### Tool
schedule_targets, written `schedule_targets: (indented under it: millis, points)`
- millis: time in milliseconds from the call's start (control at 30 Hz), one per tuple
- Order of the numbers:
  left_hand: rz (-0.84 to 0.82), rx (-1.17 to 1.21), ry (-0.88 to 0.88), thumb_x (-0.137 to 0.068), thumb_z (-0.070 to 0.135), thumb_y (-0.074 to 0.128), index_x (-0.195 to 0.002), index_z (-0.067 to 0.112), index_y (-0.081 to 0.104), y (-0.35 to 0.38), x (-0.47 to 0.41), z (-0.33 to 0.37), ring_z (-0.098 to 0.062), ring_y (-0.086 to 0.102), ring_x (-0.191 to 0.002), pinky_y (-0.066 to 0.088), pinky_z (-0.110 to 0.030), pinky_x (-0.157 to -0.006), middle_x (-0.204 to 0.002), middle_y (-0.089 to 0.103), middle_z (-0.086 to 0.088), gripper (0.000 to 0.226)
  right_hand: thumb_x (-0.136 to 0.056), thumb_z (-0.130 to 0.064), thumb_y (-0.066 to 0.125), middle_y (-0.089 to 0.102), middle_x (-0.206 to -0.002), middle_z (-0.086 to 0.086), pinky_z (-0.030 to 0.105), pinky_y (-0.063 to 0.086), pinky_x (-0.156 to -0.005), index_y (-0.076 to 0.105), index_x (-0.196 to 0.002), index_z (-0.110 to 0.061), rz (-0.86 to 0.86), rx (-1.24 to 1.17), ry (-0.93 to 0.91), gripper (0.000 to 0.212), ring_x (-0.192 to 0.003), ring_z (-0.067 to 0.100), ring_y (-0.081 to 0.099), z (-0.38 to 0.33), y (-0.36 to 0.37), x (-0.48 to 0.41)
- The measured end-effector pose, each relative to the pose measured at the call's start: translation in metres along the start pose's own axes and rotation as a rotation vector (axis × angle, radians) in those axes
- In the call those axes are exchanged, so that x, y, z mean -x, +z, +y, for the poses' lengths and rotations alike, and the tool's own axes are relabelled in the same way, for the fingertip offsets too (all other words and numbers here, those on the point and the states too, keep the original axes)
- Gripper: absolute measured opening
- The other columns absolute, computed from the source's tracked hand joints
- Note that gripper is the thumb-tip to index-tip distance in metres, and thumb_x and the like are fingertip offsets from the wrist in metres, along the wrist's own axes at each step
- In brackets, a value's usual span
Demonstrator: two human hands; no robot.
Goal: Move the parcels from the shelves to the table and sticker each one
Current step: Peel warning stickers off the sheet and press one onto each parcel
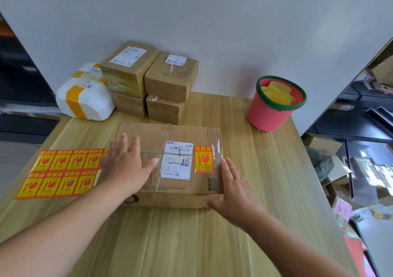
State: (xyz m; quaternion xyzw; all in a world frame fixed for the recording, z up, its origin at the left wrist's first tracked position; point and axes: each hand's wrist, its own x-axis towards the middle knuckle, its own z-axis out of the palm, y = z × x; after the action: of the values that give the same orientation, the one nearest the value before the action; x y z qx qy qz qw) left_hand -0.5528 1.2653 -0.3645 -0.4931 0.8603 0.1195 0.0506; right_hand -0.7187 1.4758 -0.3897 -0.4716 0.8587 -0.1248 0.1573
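A flat cardboard parcel (170, 134) lies in the middle of the wooden table (191, 244). On its top are a white shipping label and a red-and-yellow fragile sticker (203, 159). My left hand (125, 161) rests flat on the parcel's left part, fingers spread. At the parcel's right front corner my right hand (231, 189) lies against the edge, fingers apart, thumb on the front face. A sheet of fragile stickers (61, 172) lies on the table left of the parcel, partly under my left hand.
Several brown boxes (170, 78) are stacked at the back of the table against the white wall. Two white wrapped parcels (85, 100) sit left of them. A pink bucket (274, 106) with yellow pieces stands back right. Cluttered shelves and boxes fill the floor at right.
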Motion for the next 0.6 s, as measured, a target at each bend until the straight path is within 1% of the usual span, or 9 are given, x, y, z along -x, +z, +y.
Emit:
schedule_targets:
  millis: [33,100,167,267,367,467,533,600]
  points:
    - [-0.031,0.036,-0.058,-0.087,0.068,0.035,-0.152,0.024,0.002,-0.001,-0.002,-0.003,-0.029,-0.004,-0.147,0.018,-0.055,-0.112,-0.16,-0.01,-0.004,0.085,-0.08,-0.057,0.062,-0.011,-0.16,-0.003,0.021,-0.003,-0.112,-0.013,-0.151,-0.018,-0.005,-0.004,0.005,0.11,-0.147,0.01,-0.008,0.001,0.001,0.0]
    - [-0.079,0.094,-0.109,-0.087,0.068,0.038,-0.152,0.024,0.003,0.001,-0.004,-0.006,-0.028,-0.005,-0.147,0.023,-0.058,-0.11,-0.16,-0.009,-0.003,0.086,-0.082,-0.056,0.062,-0.003,-0.161,-0.002,0.022,0.004,-0.114,-0.009,-0.152,-0.017,0.0,-0.019,0.011,0.107,-0.147,0.01,-0.001,0.004,0.001,-0.001]
    - [-0.089,0.091,-0.105,-0.086,0.069,0.039,-0.152,0.025,0.004,0.003,-0.004,-0.004,-0.028,-0.007,-0.146,0.027,-0.057,-0.109,-0.16,-0.008,-0.003,0.086,-0.083,-0.053,0.062,0.003,-0.161,-0.004,0.024,0.015,-0.115,-0.006,-0.153,-0.017,-0.006,-0.042,0.022,0.103,-0.147,0.011,0.008,0.006,0.001,-0.002]
    - [-0.084,0.081,-0.06,-0.084,0.071,0.038,-0.151,0.027,0.008,0.005,-0.002,0.006,-0.029,-0.008,-0.146,0.027,-0.055,-0.111,-0.16,-0.007,-0.003,0.086,-0.086,-0.049,0.061,0.014,-0.159,-0.006,0.028,0.03,-0.109,-0.005,-0.153,-0.018,-0.018,-0.065,0.069,0.098,-0.141,0.013,0.027,0.013,-0.004,-0.001]
    - [-0.097,0.088,0.06,-0.082,0.074,0.038,-0.152,0.027,0.004,0.007,0.0,0.022,-0.026,-0.013,-0.146,0.018,-0.05,-0.116,-0.16,-0.01,0.0,0.091,-0.088,-0.046,0.06,0.025,-0.155,-0.002,0.03,0.037,-0.101,-0.003,-0.153,-0.017,-0.021,-0.082,0.153,0.095,-0.135,0.017,0.038,0.03,-0.011,0.002]
    - [-0.19,0.141,0.273,-0.071,0.077,0.053,-0.152,0.03,-0.004,0.012,0.003,0.042,-0.02,-0.029,-0.141,0.004,-0.048,-0.118,-0.157,-0.024,0.006,0.109,-0.09,-0.039,0.06,0.031,-0.153,0.003,0.034,0.041,-0.097,0.001,-0.154,-0.016,0.008,-0.103,0.277,0.09,-0.131,0.023,0.043,0.054,-0.021,0.004]
    - [-0.261,0.089,0.404,-0.063,0.074,0.065,-0.15,0.032,-0.01,0.016,0.004,0.055,-0.017,-0.037,-0.137,0.0,-0.048,-0.117,-0.153,-0.033,0.008,0.122,-0.091,-0.033,0.06,0.036,-0.151,0.005,0.034,0.04,-0.096,0.004,-0.154,-0.017,0.043,-0.123,0.361,0.085,-0.13,0.025,0.043,0.07,-0.028,0.004]
    - [-0.28,-0.026,0.483,-0.066,0.064,0.072,-0.15,0.032,-0.013,0.02,0.004,0.067,-0.018,-0.037,-0.137,-0.001,-0.046,-0.117,-0.153,-0.034,0.006,0.123,-0.092,-0.029,0.059,0.039,-0.148,0.006,0.033,0.038,-0.098,0.006,-0.154,-0.017,0.066,-0.145,0.417,0.082,-0.13,0.025,0.043,0.084,-0.035,0.005]
